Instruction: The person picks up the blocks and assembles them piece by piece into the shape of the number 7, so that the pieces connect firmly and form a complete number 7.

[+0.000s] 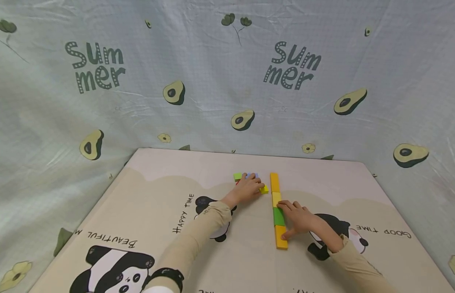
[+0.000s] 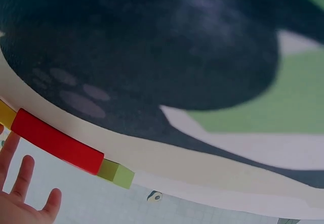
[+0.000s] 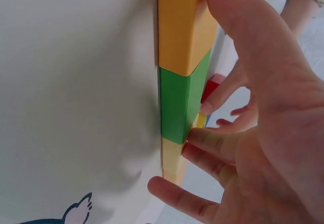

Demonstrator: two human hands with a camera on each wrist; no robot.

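My left hand (image 1: 247, 189) reaches over a small group of blocks at the back of the table, fingertips at a yellow block (image 1: 264, 190). Beside it are a light green block (image 1: 238, 177), a blue-violet block (image 1: 251, 176) partly covered by the fingers, and a red block (image 2: 58, 140). My right hand (image 1: 300, 216) lies spread along the right side of a straight row. This row runs from an orange block (image 1: 274, 182) through a yellow block (image 1: 276, 199) and a green block (image 1: 279, 216) to a nearer orange block (image 1: 281, 243). The thumb touches the nearest block; other fingertips rest by the green and yellow ones.
Under the blocks lies a beige tabletop cover (image 1: 139, 203) printed with pandas and lettering. A pale curtain (image 1: 205, 73) with avocado prints hangs behind the table's far edge. A black band (image 1: 166, 276) circles the left wrist area.
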